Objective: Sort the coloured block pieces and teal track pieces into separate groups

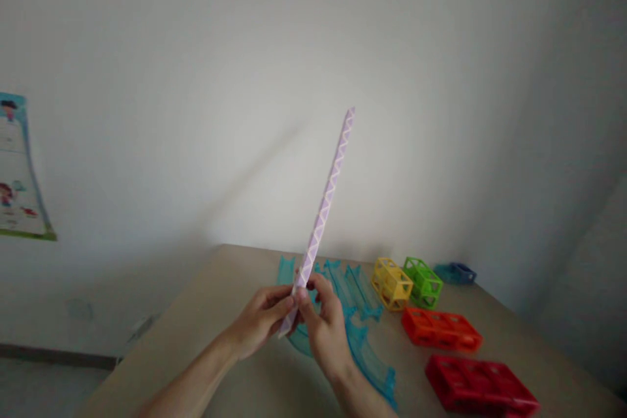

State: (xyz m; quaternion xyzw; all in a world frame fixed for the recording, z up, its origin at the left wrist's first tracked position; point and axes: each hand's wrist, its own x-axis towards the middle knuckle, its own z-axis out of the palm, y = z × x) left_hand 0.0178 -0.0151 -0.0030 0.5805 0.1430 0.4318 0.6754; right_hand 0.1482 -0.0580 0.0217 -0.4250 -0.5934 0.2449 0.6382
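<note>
Mostly pale wall (pixel 416 46) across the back. Next, beige bench (pixel 210 313), reaching back to the wall; strip of floor (pixel 39 375) beyond it, between 8 and 9 o'clock (clock taken from the hands). Teal track pieces (pixel 362 290) spread over bench: straight ones between 2 and 3, curved piece (pixel 367 362) toward 4, more partly hidden behind the hands. Cartoon poster (pixel 17 170) on wall between 9 and 10, cut off by view edge. Long thin lilac strip (pixel 326 202), cream zigzag, raised above bench, leaning to 1 o'clock. Gripped near its low end by left hand (pixel 267 317) and right hand (pixel 326 320), fingers of both pinched closed on it. Open-sided box frames, insides too blurred to tell contents: red frame (pixel 482 386) between 3 and 4, orange frame (pixel 441 330) near 3, yellow frame (pixel 392 284) and green frame (pixel 424 282) side by side, between 2 and 3; small blue frame (pixel 463 273) farther out, just above 3.
</note>
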